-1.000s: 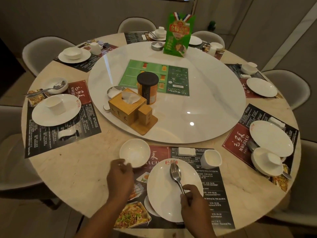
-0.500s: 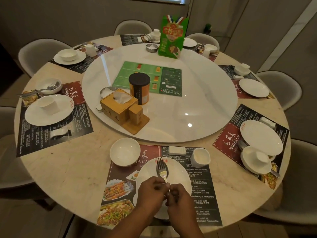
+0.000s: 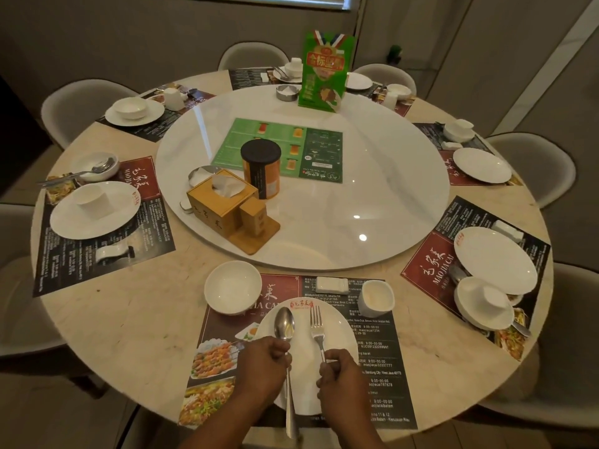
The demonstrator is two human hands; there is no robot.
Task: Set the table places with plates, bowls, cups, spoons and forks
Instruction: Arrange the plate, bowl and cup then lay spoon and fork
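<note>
Spoon gripped in curled left hand fingers, fork pinched by right hand; both heads lie beyond fingertips over plate.

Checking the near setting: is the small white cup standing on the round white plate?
No, the small white cup stands on the placemat, beyond the round white plate.

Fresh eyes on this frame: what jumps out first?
Nearest, two hands over the white plate: the left hand holds a spoon, the right hand a fork. Behind them the big white turntable fills the middle of the table, with a bright green standing card at its far edge and a wooden tissue box on its near left.
</note>
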